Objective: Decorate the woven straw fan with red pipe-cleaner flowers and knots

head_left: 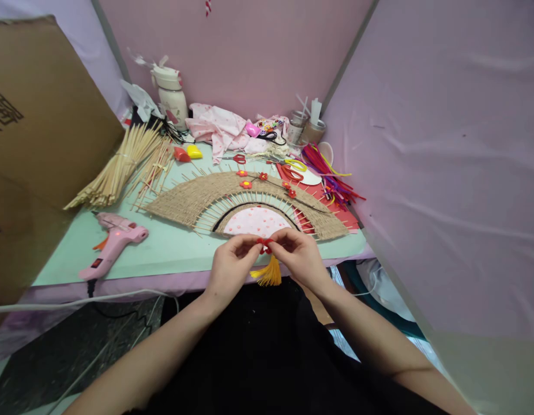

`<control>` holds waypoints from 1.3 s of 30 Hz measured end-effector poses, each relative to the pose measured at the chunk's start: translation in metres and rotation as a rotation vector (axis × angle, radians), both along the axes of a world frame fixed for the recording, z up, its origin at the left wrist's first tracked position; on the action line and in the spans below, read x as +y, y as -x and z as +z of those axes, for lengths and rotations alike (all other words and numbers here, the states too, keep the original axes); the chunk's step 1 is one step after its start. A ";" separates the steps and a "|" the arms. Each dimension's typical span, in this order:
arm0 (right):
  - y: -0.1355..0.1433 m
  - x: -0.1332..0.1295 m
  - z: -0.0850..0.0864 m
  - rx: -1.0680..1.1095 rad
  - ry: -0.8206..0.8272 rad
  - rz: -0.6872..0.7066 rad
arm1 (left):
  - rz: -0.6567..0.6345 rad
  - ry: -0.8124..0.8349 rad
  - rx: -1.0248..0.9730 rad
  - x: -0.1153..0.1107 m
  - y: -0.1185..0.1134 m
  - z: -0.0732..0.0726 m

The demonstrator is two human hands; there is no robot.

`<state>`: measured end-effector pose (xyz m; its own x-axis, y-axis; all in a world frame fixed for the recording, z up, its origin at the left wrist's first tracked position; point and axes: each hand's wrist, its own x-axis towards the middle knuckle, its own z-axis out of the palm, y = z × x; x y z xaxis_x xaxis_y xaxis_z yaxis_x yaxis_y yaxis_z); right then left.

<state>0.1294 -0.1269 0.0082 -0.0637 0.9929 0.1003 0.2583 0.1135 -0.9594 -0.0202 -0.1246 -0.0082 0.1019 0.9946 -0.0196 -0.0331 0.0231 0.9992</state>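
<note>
Between my fingertips, at the near edge of the table, is a small red ornament [265, 246] with a yellow tassel [269, 272] hanging below it. My left hand [234, 262] pinches its left side and my right hand [299, 256] pinches its right side. Just beyond lies a fan-shaped piece [184, 202] woven in tan cord over thin sticks. Red and orange flowers [245, 184] and a dark branch decorate its upper band. A pink dotted half-round [258, 221] sits at its lower middle.
A pink glue gun [115, 242] lies at the left, near bundled sticks [120, 167] and a large cardboard box [42, 115]. Behind the fan are scissors [293, 173], pink cloth [217, 127], a bottle [172, 98] and jars [314, 131]. Colourful fuzzy stems [331, 178] lie at the right.
</note>
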 end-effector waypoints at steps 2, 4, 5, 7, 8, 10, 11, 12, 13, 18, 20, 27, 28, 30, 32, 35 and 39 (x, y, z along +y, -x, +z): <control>0.007 0.001 -0.006 0.089 0.023 -0.074 | 0.062 0.043 -0.071 0.000 -0.002 -0.002; 0.012 0.002 -0.010 0.145 0.046 -0.097 | 0.089 0.065 -0.099 0.001 -0.001 -0.004; 0.013 0.002 -0.011 0.152 0.052 -0.089 | 0.081 0.067 -0.096 0.002 0.000 -0.005; 0.012 0.002 -0.010 0.116 0.044 -0.051 | 0.044 0.059 -0.071 0.002 0.004 -0.005; 0.010 0.002 -0.008 0.077 0.033 -0.026 | 0.020 0.055 -0.054 0.003 0.007 -0.004; 0.005 0.001 -0.003 -0.021 0.007 0.035 | -0.028 0.052 -0.028 0.003 0.011 -0.002; 0.002 0.001 0.000 -0.069 -0.005 0.067 | -0.053 0.058 -0.024 0.003 0.012 0.000; -0.001 0.001 0.003 -0.113 -0.014 0.099 | -0.078 0.073 -0.026 0.004 0.013 0.001; -0.003 0.000 0.006 -0.154 -0.020 0.133 | -0.103 0.098 -0.035 0.004 0.014 0.003; -0.017 -0.003 0.018 -0.365 -0.281 0.272 | -0.242 0.401 -0.239 0.007 0.021 0.009; -0.022 -0.003 0.023 -0.478 -0.502 0.349 | -0.300 0.535 -0.326 0.008 0.024 0.012; -0.031 0.000 0.041 -0.814 -0.866 0.577 | -0.352 0.619 -0.326 0.003 0.026 0.022; -0.030 -0.001 0.042 -0.826 -0.853 0.581 | -0.330 0.573 -0.296 0.001 0.025 0.023; -0.029 -0.002 0.043 -0.816 -0.802 0.562 | -0.286 0.440 -0.214 -0.002 0.024 0.026; -0.027 -0.003 0.042 -0.771 -0.740 0.524 | -0.259 0.289 -0.119 -0.005 0.024 0.029; -0.024 -0.006 0.043 -0.677 -0.621 0.470 | -0.236 0.085 0.025 -0.010 0.025 0.032; -0.017 -0.007 0.047 -0.522 -0.254 0.396 | -0.160 -0.243 0.252 -0.017 0.024 0.033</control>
<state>0.1464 -0.1342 0.0553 -0.5191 0.8347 0.1839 0.5709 0.4987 -0.6522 -0.0445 -0.1419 0.0248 0.2784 0.9452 0.1703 0.1988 -0.2302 0.9526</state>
